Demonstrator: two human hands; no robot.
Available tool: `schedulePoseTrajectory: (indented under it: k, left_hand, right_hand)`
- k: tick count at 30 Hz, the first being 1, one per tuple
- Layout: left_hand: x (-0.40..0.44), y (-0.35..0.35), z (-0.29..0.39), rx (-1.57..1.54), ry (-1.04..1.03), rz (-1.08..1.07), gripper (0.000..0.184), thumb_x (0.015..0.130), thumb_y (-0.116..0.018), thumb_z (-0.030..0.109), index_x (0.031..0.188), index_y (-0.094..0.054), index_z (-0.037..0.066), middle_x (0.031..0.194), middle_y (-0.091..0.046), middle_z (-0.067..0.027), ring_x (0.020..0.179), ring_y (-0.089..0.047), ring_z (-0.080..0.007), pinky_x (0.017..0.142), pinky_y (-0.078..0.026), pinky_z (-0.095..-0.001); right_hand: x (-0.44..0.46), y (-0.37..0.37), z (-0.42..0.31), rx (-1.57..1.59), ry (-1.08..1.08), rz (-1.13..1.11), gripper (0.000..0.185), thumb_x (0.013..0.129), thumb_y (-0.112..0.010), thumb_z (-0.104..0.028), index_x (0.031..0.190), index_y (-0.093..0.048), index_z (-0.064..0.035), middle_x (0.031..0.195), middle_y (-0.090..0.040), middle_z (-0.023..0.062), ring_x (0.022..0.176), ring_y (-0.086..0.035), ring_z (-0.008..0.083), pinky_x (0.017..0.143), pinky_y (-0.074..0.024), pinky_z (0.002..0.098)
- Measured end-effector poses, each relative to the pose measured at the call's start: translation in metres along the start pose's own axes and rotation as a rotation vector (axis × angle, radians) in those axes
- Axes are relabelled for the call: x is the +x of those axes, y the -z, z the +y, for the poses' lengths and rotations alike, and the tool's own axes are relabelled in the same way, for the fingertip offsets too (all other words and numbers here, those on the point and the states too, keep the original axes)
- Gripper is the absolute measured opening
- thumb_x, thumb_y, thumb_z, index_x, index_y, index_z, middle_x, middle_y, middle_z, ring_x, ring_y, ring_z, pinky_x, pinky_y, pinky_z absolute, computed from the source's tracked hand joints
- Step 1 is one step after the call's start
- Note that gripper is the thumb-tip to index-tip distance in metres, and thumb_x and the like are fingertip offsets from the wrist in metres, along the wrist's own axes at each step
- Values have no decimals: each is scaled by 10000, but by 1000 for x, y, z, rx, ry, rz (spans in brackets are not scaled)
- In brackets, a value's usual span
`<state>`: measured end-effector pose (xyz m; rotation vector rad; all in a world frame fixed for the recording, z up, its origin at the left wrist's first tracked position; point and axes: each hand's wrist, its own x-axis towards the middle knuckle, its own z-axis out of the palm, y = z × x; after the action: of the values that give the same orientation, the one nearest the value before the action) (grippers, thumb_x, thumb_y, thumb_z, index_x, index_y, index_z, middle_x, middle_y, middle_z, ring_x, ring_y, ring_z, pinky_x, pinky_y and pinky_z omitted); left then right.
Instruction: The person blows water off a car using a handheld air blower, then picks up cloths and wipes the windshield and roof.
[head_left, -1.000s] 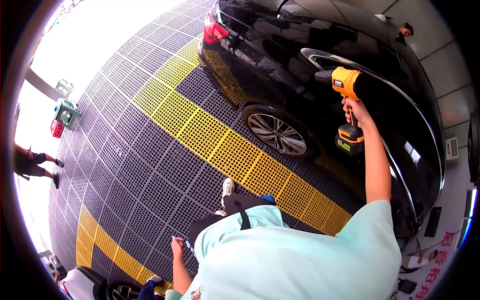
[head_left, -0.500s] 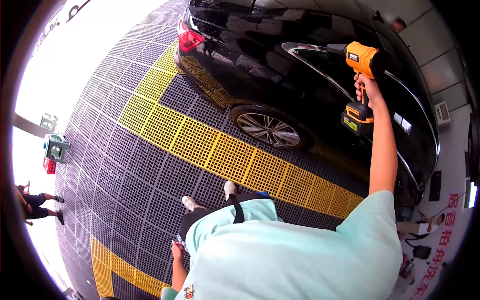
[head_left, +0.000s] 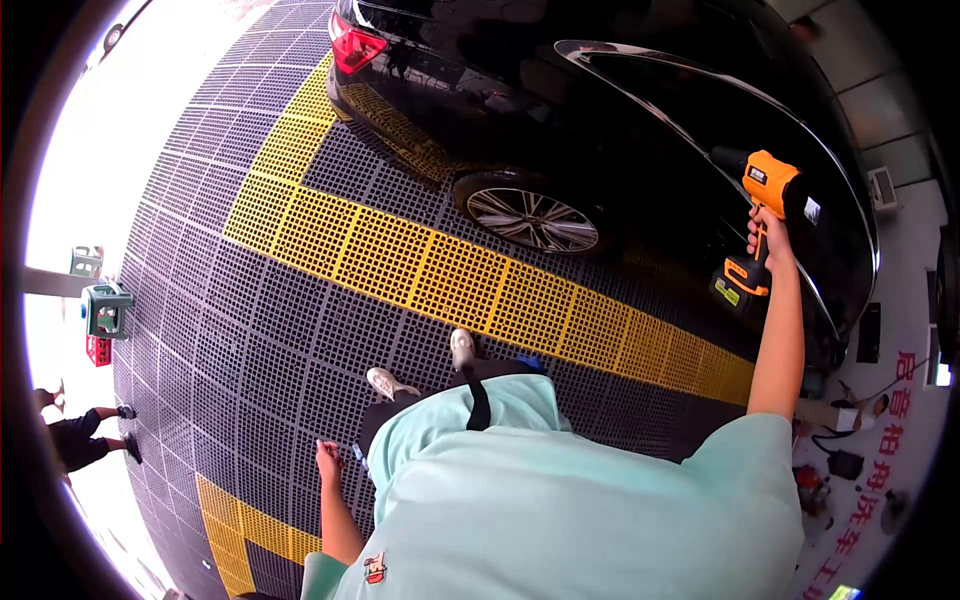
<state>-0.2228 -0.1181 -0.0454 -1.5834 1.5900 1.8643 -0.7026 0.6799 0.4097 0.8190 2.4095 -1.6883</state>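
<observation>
My right hand [head_left: 770, 238] is wrapped round the handle of an orange and black cordless blower [head_left: 770, 178]. Its black nozzle points left, over the side of a black car [head_left: 640, 150]; I cannot tell how far it is from the bodywork. Below the grip sits the battery pack [head_left: 738, 284]. My left hand [head_left: 328, 460] hangs low beside my body, loosely curled with the thumb apart and nothing visible in it. A small bluish item [head_left: 360, 455] is at my clothing near that hand, its kind unclear.
The car's rear wheel [head_left: 533, 219] and red tail light [head_left: 355, 48] face me. Underfoot is grey grid flooring with a yellow strip [head_left: 390, 260]. Green stools [head_left: 107, 311] and a red crate [head_left: 98, 350] stand far left. Other people [head_left: 85, 437] are at both edges.
My right hand and the blower have moved down and to the right in view. My left hand has swung outward to the left, away from the bluish item.
</observation>
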Motion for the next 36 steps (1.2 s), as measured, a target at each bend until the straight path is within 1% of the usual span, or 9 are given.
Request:
schedulePoseTrajectory:
  k: [3,7,9,11,17,23,25,30,36]
  left_hand:
    - [-23,-21,-4,61,6,-40,573,1011,-282,524,798,-551,66,474,-347,27,370,-308,-104,367,-312,-267]
    - [-69,-42,-16,134,76,-67,572,1016,-280,514,756,-548,80,468,-345,32,369,-332,-98,364,-324,-268]
    - [-85,-41,-31,188,63,-54,566,1019,-278,505,751,-544,83,468,-345,35,366,-324,-97,363,-318,-264]
    - [-99,-36,-43,205,105,-30,560,1020,-277,502,759,-543,83,470,-351,42,369,-324,-88,365,-320,-252]
    - [-133,-34,-48,159,153,40,536,1023,-276,487,766,-526,89,471,-335,45,377,-310,-85,369,-300,-251]
    - [-124,-40,-60,70,190,16,534,1017,-284,496,744,-507,96,462,-343,38,347,-288,-93,337,-264,-266]
    - [-121,-49,-58,126,134,73,530,1015,-286,504,750,-504,100,462,-347,36,345,-292,-98,337,-264,-268]
    - [-124,-65,-41,168,97,11,525,1021,-279,500,779,-506,92,492,-367,41,400,-346,-95,395,-311,-262]
    - [-131,-64,-28,133,75,41,487,1017,-305,502,795,-501,116,509,-366,53,406,-338,-89,394,-288,-255]
  right_hand:
    - [-3,-47,73,52,-35,-45,105,838,-522,-208,886,-502,-118,623,-478,-9,449,-460,103,426,-394,265]
    - [14,-124,179,9,-80,-166,101,838,-519,-99,936,-508,-79,644,-485,16,457,-471,117,438,-403,279]
    - [21,-158,211,-73,-54,-156,121,801,-536,-52,921,-518,-56,631,-495,25,444,-476,127,429,-399,281]
    - [29,-172,227,1,-69,-159,129,820,-549,-74,942,-522,-43,629,-511,29,431,-481,138,418,-412,292]
    - [47,-145,185,143,-64,-149,124,801,-517,-85,922,-497,-68,645,-478,27,447,-454,133,433,-398,277]
    - [63,-159,129,-85,91,-278,105,853,-560,-57,951,-567,-19,626,-516,10,444,-476,97,410,-382,247]
    - [66,-175,118,-160,137,-325,86,866,-512,-58,944,-529,-26,632,-486,8,447,-458,104,435,-382,242]
    - [77,-197,89,-59,184,-353,100,833,-529,-49,927,-548,-25,622,-498,5,433,-461,100,418,-386,243]
    - [82,-189,77,55,179,-295,115,793,-510,-35,906,-534,-36,607,-477,16,412,-439,111,401,-360,244]
